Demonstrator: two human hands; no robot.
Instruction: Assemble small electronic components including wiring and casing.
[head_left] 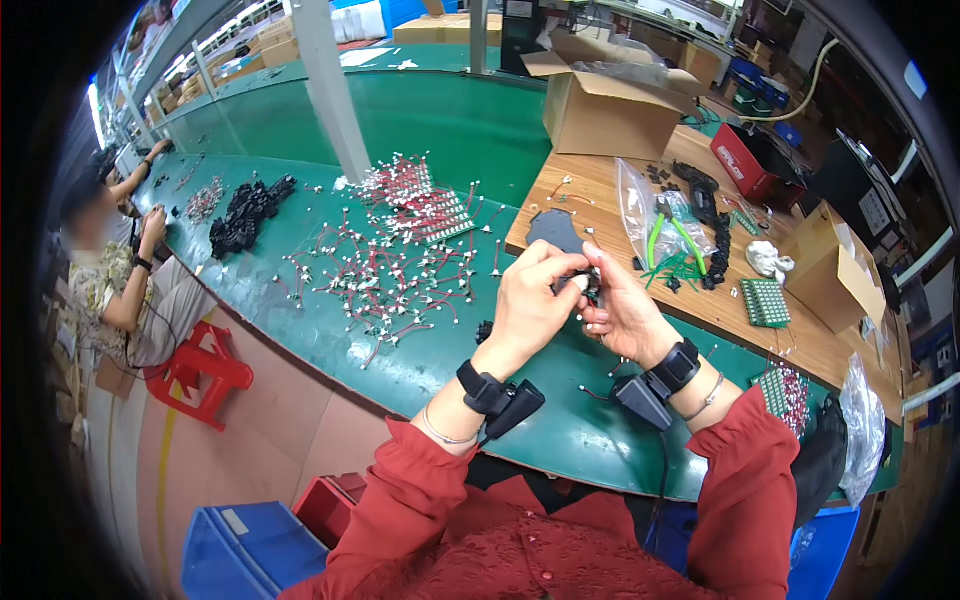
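Your fingers (572, 283) are pinched together on a small black plastic part (590, 288), held between both hands just above the green bench (560, 440); it is dark, blocky and mostly hidden by your fingertips, with a pale tip showing at its left edge. Your left hand (528, 305) closes on it from the left, thumb and forefinger clamped, while your right hand (625, 315) grips it from the right with the fingers curled in. Each wrist carries one black strap with a black box-shaped device, two in all. Below the right wrist one short wire with white ends (597, 393) lies on the bench. To the left spreads a scatter of red-and-white wired pieces (385, 270), too many to count, and beyond it one heap of black plastic parts (245, 215). To the right, on the wooden board (720, 310), you have one clear plastic bag with green strips (665, 230), two green perforated trays (765, 302), and one open brown cardboard box (605, 110) behind. One other person (110, 270) sits at the far left beside one red plastic stool (200, 370).
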